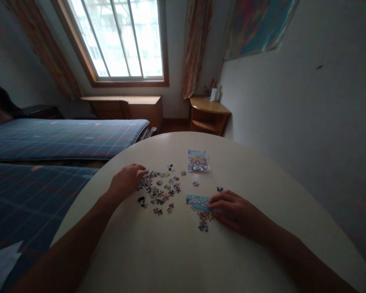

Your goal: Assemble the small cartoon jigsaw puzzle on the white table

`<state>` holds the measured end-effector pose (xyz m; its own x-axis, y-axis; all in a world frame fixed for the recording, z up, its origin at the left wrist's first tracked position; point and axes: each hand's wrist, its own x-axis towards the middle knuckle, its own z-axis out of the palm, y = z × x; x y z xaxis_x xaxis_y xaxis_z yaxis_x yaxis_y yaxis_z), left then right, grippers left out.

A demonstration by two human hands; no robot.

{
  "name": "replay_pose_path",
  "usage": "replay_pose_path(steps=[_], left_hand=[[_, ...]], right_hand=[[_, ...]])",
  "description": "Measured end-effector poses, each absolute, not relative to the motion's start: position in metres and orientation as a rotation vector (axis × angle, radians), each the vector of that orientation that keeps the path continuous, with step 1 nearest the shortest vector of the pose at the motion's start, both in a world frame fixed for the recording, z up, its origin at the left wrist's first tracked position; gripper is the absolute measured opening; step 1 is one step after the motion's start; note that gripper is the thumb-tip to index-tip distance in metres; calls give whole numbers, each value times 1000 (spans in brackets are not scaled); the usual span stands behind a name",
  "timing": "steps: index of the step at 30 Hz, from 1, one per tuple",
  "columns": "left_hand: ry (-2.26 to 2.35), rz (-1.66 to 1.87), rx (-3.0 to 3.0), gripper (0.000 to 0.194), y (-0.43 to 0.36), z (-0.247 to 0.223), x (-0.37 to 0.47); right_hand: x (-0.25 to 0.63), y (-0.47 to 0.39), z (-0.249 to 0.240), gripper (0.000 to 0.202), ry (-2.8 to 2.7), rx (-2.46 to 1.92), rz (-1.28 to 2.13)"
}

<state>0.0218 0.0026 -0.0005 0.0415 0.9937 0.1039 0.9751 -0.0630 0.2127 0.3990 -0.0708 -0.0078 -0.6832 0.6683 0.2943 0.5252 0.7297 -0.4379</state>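
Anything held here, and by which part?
Can't tell: right hand is at the right edge of the joined puzzle, left hand at the loose pieces.

bare forearms [88, 230], bare wrists [109, 200], slender fingers [221, 197]

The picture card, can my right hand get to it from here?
Probably yes. Your right hand is beside the joined pieces, and the card lies just farther out, uncovered. Only low loose pieces lie near the way, and they shouldn't block it.
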Motion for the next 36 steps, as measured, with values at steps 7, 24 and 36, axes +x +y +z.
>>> replay_pose_path(steps=[7,24,36], left_hand=[[2051,373,2124,24,15,-7,14],[2055,428,2067,24,17,-11,3],[2039,426,2173,28,21,-16,11]], right_hand=[[402,-70,-12,21,-2505,-924,445],[400,-70,-9,22,-2504,-913,422],[400,-69,-10,20,-2499,-907,405]])
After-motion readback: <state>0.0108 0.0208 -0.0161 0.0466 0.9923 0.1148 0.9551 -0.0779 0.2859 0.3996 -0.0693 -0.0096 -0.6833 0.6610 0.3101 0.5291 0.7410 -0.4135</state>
